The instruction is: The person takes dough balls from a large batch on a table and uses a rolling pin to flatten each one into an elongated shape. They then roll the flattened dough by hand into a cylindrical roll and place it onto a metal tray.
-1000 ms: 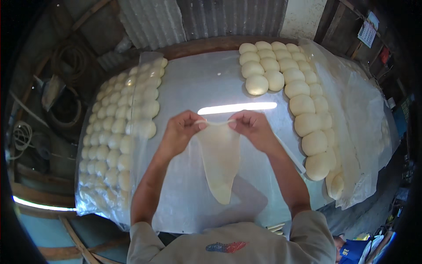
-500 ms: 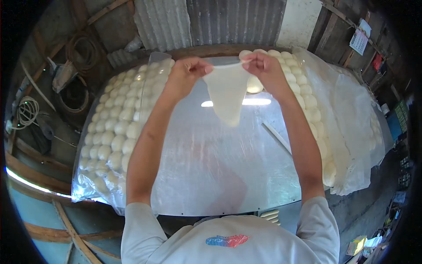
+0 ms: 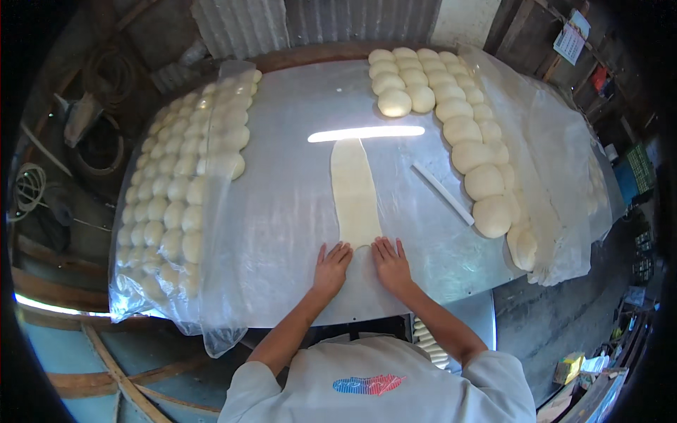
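A long, flat strip of pale dough lies lengthwise on the metal table, narrower at its far end. My left hand rests with spread fingers at the strip's near left corner. At the near right corner my right hand lies flat in the same way, its fingertips on the dough edge. Neither hand grips anything. To the right of the strip, a thin white rod lies at a slant on the metal.
Rows of round dough balls stand on the right, partly under a clear plastic sheet. More dough balls fill the left side beneath plastic. Below the table's near edge, rolled dough pieces show beside my body. Corrugated metal backs the table.
Both hands have come down and toward me from the far side. The dough, held up between them before, now lies stretched flat on the table, and the fingers have opened.
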A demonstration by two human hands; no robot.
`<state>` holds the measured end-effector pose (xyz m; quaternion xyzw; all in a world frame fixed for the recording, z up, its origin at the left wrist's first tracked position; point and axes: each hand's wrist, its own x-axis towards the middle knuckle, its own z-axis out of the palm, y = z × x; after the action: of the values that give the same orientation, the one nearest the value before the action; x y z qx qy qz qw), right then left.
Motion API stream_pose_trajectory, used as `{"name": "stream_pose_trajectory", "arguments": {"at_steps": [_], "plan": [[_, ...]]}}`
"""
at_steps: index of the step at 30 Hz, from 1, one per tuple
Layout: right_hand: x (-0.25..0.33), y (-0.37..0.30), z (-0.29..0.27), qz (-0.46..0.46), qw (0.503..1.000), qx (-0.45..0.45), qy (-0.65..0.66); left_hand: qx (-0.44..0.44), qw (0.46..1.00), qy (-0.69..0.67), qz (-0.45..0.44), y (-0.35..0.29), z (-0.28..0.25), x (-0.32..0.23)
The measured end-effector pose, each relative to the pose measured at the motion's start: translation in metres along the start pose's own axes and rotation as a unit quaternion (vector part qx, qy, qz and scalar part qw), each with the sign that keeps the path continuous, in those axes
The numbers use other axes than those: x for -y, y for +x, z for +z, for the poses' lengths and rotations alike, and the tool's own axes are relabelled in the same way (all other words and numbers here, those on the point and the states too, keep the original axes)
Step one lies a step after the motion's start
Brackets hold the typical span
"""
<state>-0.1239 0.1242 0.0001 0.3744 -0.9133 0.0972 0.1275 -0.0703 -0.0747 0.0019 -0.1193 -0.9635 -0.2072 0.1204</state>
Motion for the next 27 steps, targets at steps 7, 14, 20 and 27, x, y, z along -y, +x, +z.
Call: {"name": "stream_pose_trajectory", "arguments": {"at_steps": [7,14,20,27], "plan": [[0.034,-0.023,-0.026,0.085,0.995,-0.014,-0.053,0.000,0.991,0.130,-0.039,-0.028,-0.004,-0.040],[0.052,0.025,-0.092,0.137,0.932,0.336,0.008,0.008,0.984,0.146,-0.104,-0.036,-0.010,-0.052],[0.046,0.010,-0.003,0.035,0.997,0.008,0.067,-0.006,0.987,0.133,-0.087,-0.032,-0.006,-0.063],[0.058,-0.016,-0.022,0.007,0.997,0.075,0.029,0.005,0.984,0.141,-0.113,-0.047,-0.019,-0.060]]}}
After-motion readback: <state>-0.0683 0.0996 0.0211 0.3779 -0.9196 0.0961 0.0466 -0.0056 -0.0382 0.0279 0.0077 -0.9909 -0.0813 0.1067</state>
